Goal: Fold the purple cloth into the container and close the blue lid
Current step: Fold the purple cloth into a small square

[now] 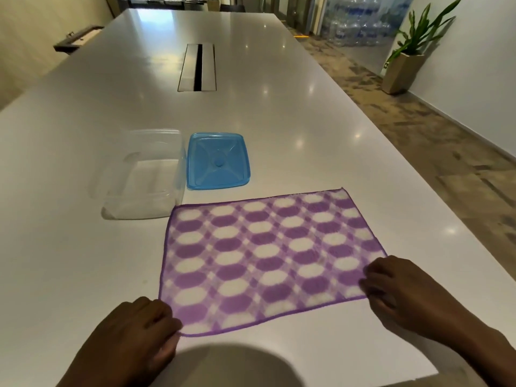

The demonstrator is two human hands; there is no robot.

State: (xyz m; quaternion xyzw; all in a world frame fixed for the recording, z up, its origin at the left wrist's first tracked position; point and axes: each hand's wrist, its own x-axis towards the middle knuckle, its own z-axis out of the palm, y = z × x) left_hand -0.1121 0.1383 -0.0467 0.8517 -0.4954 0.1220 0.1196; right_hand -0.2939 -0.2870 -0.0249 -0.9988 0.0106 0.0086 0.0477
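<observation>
Currently, head view only. Purple-and-white patterned rectangular cloth (268, 255) lies flat, unfolded, on glossy white table (279, 93). Left hand (139, 328) pinches near-left corner; right hand (402, 291) pinches near-right corner; hands well apart. Clear plastic square container (139, 174) empty, just beyond cloth's far-left corner; translucent blue square lid (218, 160) beside it.

Risks, judged: uneven lift skews fold; bulky bundle blocks lid; swept cloth nudges light container.
</observation>
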